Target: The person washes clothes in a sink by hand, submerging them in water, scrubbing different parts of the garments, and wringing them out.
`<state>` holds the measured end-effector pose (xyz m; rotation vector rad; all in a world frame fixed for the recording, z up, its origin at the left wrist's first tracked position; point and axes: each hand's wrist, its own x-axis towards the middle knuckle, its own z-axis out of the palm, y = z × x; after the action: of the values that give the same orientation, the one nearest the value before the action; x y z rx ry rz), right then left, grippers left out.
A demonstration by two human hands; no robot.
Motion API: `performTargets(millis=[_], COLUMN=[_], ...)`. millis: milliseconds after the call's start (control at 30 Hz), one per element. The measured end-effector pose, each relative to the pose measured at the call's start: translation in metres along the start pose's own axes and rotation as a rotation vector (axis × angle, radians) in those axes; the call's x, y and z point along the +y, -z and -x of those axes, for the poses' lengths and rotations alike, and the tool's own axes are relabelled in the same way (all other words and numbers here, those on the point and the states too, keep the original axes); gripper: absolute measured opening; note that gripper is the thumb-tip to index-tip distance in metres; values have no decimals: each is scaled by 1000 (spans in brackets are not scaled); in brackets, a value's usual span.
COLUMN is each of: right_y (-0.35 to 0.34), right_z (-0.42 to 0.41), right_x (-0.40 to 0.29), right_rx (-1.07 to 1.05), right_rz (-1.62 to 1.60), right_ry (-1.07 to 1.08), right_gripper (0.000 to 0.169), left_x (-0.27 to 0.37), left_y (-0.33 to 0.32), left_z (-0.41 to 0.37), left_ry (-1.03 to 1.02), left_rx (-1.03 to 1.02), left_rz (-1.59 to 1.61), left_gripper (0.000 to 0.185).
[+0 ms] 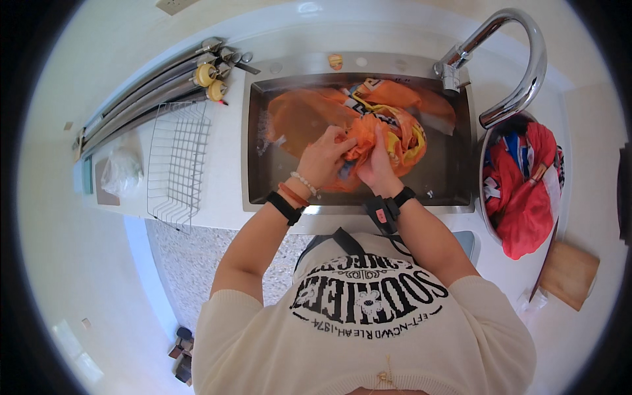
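Observation:
Over the water-filled steel sink (456, 163), both my hands grip a bunched part of a thin orange cloth (368, 136). My left hand (323, 153) pinches the bunch from the left. On its other side, my right hand (379, 165) has its thumb upright against the folds. The rest of the cloth, with yellow, black and white patterned parts, spreads through the water behind my hands and to both sides. A small bluish part of it shows between my palms. My fingertips are partly hidden in the folds.
A chrome faucet (531, 74) arches over the sink's back right corner. At right, a basin (483, 197) holds red and blue cloth (523, 197). To the left are a wire basket (180, 163), several metal poles (148, 94) and a plastic bag (122, 170). A brown board (570, 274) lies far right.

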<state>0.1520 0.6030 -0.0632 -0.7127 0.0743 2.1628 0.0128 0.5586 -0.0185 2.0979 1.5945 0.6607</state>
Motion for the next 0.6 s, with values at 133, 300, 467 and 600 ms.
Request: performTargets(millis=[133,300,467,600], right_y=[-14,-7,-10,-7], right_z=[11,5,3,-2], right_x=[-6,-9,-19,-26], right_rx=[-90,-21,-27,-88], right_rz=[131,144,53,-37], right_ry=[-75,-108,-53,-50], right_gripper=[45,35,27,24], left_x=[7,24,17,4], left_y=[8,3,5,1], left_z=[2,19,41,39], left_ry=[-165,-271,-102,586], left_rx=[143,102,184,401], left_rz=[-267,-257,230,838], left_gripper=[45,49,51,53])
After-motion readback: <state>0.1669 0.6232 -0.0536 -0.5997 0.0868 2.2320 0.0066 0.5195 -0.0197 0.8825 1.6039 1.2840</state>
